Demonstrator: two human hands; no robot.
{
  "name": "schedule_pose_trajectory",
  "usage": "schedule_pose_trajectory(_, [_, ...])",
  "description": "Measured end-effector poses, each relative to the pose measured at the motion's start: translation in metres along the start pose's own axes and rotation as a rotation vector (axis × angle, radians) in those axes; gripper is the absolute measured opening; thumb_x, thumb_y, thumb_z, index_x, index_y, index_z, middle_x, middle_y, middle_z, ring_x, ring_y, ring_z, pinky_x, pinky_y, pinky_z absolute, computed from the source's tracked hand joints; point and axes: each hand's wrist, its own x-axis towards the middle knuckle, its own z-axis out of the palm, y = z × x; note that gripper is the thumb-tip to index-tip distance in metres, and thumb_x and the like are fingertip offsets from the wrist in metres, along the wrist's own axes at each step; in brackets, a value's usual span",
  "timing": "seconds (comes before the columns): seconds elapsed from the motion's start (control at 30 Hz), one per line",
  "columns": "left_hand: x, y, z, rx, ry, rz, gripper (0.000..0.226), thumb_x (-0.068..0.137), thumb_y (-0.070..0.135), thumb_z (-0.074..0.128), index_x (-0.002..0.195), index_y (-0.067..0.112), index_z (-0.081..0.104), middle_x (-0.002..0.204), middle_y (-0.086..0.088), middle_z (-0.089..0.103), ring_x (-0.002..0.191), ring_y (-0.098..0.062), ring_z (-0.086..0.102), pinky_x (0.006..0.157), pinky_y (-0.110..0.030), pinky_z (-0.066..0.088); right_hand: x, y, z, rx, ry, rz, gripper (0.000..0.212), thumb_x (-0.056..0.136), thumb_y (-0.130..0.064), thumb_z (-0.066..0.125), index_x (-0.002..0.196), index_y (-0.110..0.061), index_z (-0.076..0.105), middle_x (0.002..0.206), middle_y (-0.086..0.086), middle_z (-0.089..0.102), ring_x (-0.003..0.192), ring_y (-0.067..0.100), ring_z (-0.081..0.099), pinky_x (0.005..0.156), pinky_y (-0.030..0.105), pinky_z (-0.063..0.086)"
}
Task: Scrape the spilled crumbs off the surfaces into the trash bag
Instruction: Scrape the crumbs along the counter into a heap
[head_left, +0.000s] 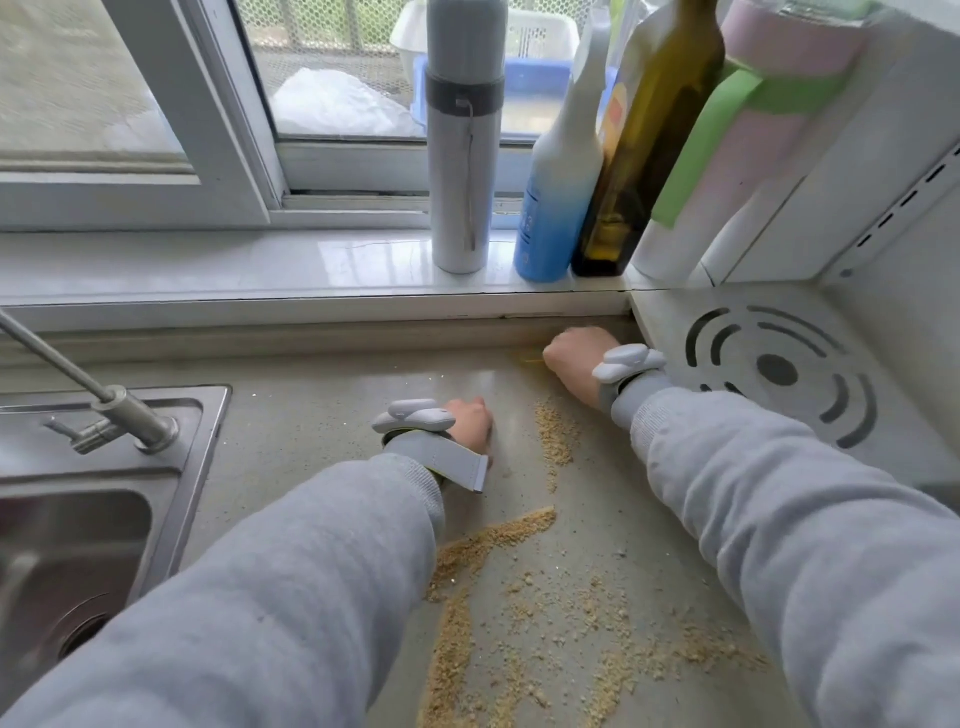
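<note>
My right hand sits fisted at the back of the tabletop; whether its fingers hold anything, I cannot tell. The left hand looks curled too. Crumbs trail from between them toward me, nearer my left.

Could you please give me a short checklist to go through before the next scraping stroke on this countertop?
1. Crumbs left on the countertop: not ok, trails and scatter remain between the arms.
2. Right hand holding a scraping tool: cannot tell, the hand is blurred at the back edge; only a faint yellow smear shows beside it.
3. Left hand placed on the counter: ok, near the upper crumb trail; what it holds is hidden.
4. Trash bag in reach: cannot tell, none is in view.
5. Sink edge clear of crumbs: ok, the crumbs lie right of it.
</note>
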Motion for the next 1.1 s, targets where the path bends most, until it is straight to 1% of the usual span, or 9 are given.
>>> schedule_pose_trajectory(0.2, [-0.011,0.001,-0.010,0.033,-0.011,0.034,0.048,0.088,0.014,0.052,0.134,0.004,0.044,0.130,-0.011,0.054,0.111,-0.030,0.057,0.090,-0.035,0.048,-0.046,-0.023,0.021,0.040,0.019,-0.052,0.021,0.079,0.006,0.048,0.082,-0.008,0.064,0.096,0.009,0.068,0.089,0.029,0.063,0.068,0.032,0.050])
schedule_pose_trajectory(0.3, [-0.018,0.002,-0.011,0.024,-0.017,0.043,0.047,0.087,0.014,0.052,0.132,0.004,0.043,0.131,-0.012,0.052,0.110,-0.030,0.057,0.089,-0.035,0.048,-0.071,-0.038,0.029,0.050,0.034,-0.085,0.024,0.083,0.003,0.047,0.091,-0.006,0.067,0.099,0.009,0.067,0.093,0.028,0.062,0.078,0.036,0.053])
schedule_pose_trajectory(0.47, [-0.032,0.006,-0.007,0.051,-0.012,0.080,0.054,0.088,0.014,0.052,0.139,0.003,0.037,0.142,-0.013,0.035,0.122,-0.030,0.047,0.101,-0.037,0.043,-0.111,-0.058,0.037,0.056,0.027,-0.154,0.026,0.085,0.004,0.045,0.096,-0.005,0.067,0.100,0.008,0.066,0.095,0.026,0.061,0.083,0.036,0.052])
schedule_pose_trajectory(0.57, [-0.034,0.009,-0.008,0.088,-0.028,0.068,0.047,0.090,0.016,0.052,0.133,0.002,0.043,0.135,-0.014,0.045,0.116,-0.030,0.053,0.098,-0.035,0.046,-0.130,-0.067,0.044,0.072,-0.017,-0.176,0.024,0.085,0.004,0.047,0.093,-0.006,0.067,0.096,0.008,0.066,0.091,0.025,0.062,0.079,0.036,0.053])
schedule_pose_trajectory(0.7, [-0.031,0.011,-0.012,0.091,-0.034,0.087,0.037,0.091,0.015,0.048,0.126,0.003,0.049,0.126,-0.013,0.051,0.110,-0.030,0.056,0.091,-0.035,0.046,-0.138,-0.065,0.035,0.068,0.031,-0.082,0.023,0.083,0.006,0.047,0.094,-0.006,0.064,0.098,0.007,0.067,0.091,0.027,0.061,0.071,0.033,0.049])
schedule_pose_trajectory(0.77, [-0.027,0.015,-0.010,0.096,0.016,0.104,0.035,0.091,0.012,0.047,0.125,0.002,0.050,0.126,-0.014,0.049,0.109,-0.031,0.056,0.090,-0.035,0.045,-0.132,-0.056,0.023,0.101,0.069,0.003,0.020,0.085,0.008,0.043,0.092,-0.007,0.054,0.102,0.011,0.065,0.091,0.031,0.059,0.065,0.032,0.038])
schedule_pose_trajectory(0.83, [-0.025,0.019,-0.006,0.103,0.047,0.101,0.036,0.091,0.012,0.048,0.125,0.001,0.049,0.128,-0.015,0.046,0.112,-0.032,0.055,0.090,-0.034,0.045,-0.122,-0.046,0.009,0.121,0.094,0.069,0.023,0.087,0.011,0.038,0.092,-0.011,0.043,0.103,0.013,0.064,0.086,0.032,0.058,0.064,0.032,0.035])
schedule_pose_trajectory(0.93, [-0.022,0.021,0.001,0.105,0.055,0.104,0.050,0.089,0.015,0.056,0.134,0.000,0.040,0.137,-0.015,0.037,0.123,-0.030,0.046,0.098,-0.034,0.039,-0.091,-0.029,-0.006,0.097,0.054,0.126,0.030,0.088,0.007,0.036,0.106,-0.007,0.056,0.111,0.013,0.064,0.097,0.032,0.062,0.067,0.033,0.038])
schedule_pose_trajectory(1.1, [-0.020,0.012,0.005,0.034,0.069,0.136,0.060,0.086,0.012,0.056,0.140,0.001,0.032,0.147,-0.013,0.028,0.132,-0.025,0.037,0.103,-0.032,0.034,-0.028,-0.010,-0.021,0.105,0.062,0.176,0.030,0.089,0.001,0.040,0.105,-0.005,0.064,0.109,0.012,0.065,0.095,0.031,0.063,0.068,0.031,0.042])
